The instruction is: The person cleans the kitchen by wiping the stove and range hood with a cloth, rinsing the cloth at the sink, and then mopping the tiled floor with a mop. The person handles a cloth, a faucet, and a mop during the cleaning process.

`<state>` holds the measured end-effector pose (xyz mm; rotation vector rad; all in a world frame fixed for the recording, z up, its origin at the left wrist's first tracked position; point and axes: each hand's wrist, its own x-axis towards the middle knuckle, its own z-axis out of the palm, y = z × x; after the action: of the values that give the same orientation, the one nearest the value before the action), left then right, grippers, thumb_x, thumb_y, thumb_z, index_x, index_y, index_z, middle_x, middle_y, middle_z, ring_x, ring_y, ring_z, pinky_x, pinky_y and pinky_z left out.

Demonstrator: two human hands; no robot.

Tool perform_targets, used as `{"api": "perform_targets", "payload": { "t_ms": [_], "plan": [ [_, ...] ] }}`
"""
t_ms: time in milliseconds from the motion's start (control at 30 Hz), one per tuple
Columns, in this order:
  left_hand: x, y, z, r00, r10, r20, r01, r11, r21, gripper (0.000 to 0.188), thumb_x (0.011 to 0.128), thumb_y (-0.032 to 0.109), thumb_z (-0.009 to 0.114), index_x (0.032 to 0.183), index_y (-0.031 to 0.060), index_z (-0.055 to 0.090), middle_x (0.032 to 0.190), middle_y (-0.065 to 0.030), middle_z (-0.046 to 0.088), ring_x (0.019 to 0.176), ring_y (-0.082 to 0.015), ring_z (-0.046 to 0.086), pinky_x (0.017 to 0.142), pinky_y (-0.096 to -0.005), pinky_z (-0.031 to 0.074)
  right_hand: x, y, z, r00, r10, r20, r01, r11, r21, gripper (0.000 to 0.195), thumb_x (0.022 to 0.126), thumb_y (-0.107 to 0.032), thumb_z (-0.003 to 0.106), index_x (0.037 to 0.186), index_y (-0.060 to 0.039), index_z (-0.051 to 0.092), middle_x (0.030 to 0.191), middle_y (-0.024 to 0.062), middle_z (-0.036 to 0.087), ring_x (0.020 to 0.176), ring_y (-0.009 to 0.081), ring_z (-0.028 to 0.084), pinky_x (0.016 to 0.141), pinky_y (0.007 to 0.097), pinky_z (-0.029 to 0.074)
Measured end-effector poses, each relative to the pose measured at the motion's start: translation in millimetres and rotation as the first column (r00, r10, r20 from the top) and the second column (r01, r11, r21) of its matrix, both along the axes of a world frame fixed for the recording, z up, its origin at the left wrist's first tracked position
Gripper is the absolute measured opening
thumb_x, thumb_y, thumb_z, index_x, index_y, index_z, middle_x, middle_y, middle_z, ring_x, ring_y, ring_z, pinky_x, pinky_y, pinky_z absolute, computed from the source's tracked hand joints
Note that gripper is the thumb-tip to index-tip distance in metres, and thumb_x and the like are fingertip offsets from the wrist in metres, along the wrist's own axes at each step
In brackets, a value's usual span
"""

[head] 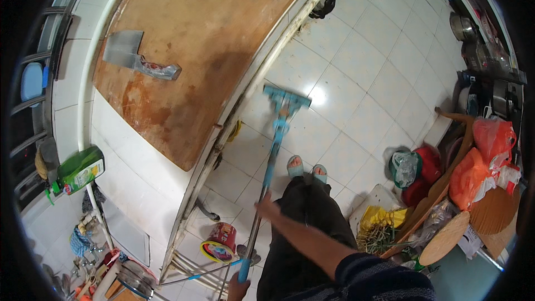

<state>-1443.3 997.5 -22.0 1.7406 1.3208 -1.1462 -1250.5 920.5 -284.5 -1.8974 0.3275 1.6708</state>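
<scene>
Both hands hold a long mop pole [256, 228] of blue plastic and metal. One hand [267, 210], at the end of the bare forearm and striped dark sleeve from the lower right, wraps the metal part of the pole; it is my right hand. My left hand [239, 289] closes round the blue grip at the pole's lower end, at the picture's bottom edge. The pole's far end bears a blue mop head [286, 97], resting on the white tiled floor [355, 79] ahead of my sandalled feet [307, 168]. Its underside is hidden.
Left stands a counter with a wooden board [196, 37], a cleaver [125, 50] on it. A green detergent bottle [81, 170] hangs near the wall. A red bucket [219, 240] stands beside the pole. At right, red bags [470, 175], a green basket [405, 169] and a round board [445, 238] line the floor area.
</scene>
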Motion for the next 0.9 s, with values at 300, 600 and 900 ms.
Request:
{"api": "perform_targets", "payload": {
  "t_ms": [300,600,900],
  "plan": [
    [211,-43,-121,0.924,0.123,0.362,-0.087,0.989,-0.116,0.042,0.074,0.020,0.060,0.109,-0.0019,0.049,0.092,-0.0203,0.058,0.085,-0.0307,0.057,0.074,-0.0355,0.044,237,-49,-71,0.916,-0.069,0.396,0.151,0.972,-0.179,0.074,0.079,-0.034,0.048,0.131,-0.0006,0.008,0.093,0.0216,0.060,0.086,0.0377,0.059,0.077,0.0444,0.043],
    [-90,16,67,0.986,0.066,-0.155,-0.055,0.996,0.070,0.041,0.077,0.002,0.057,0.117,0.0054,0.049,0.078,-0.0069,0.058,0.062,-0.0132,0.050,0.060,-0.0253,0.043,-86,9,36,0.982,-0.083,-0.169,0.086,0.996,0.009,0.077,0.080,-0.034,0.053,0.126,0.0045,0.005,0.078,0.0229,0.059,0.068,0.0366,0.061,0.063,0.0479,0.046],
    [130,-29,-101,0.898,-0.339,0.280,0.377,0.921,-0.095,0.050,0.071,0.022,0.062,0.115,0.0060,0.047,0.102,-0.0186,0.057,0.094,-0.0350,0.055,0.077,-0.0405,0.045,95,-128,-87,0.695,-0.485,0.530,0.499,0.857,0.129,0.068,0.083,-0.034,0.053,0.129,0.0018,0.018,0.095,0.0237,0.057,0.081,0.0334,0.057,0.067,0.0431,0.046]
  ]
}}
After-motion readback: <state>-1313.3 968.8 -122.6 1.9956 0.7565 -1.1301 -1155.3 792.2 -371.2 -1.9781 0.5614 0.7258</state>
